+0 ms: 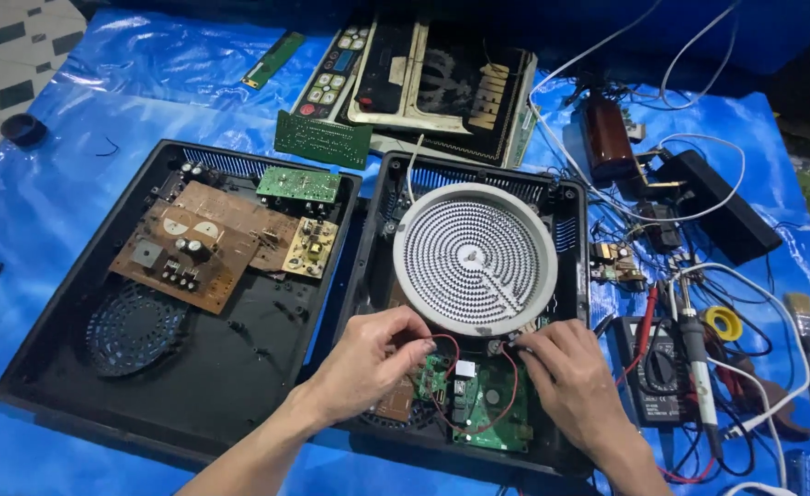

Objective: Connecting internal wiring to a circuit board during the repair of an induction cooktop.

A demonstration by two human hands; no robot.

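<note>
Two opened black cooker housings lie side by side on a blue sheet. The right housing holds a round grey heating coil and a green circuit board with red wires. My left hand rests at the coil's near edge, its fingers pinched around a red wire by the board. My right hand sits at the board's right side, fingertips pressed on a small part near the coil's rim. The left housing holds brown boards and a fan grille.
Right of the housings lie a multimeter, a soldering iron, a roll of yellow tape, a paintbrush, a black adapter and tangled white cables. Behind are a green board, control panels and a glass top plate.
</note>
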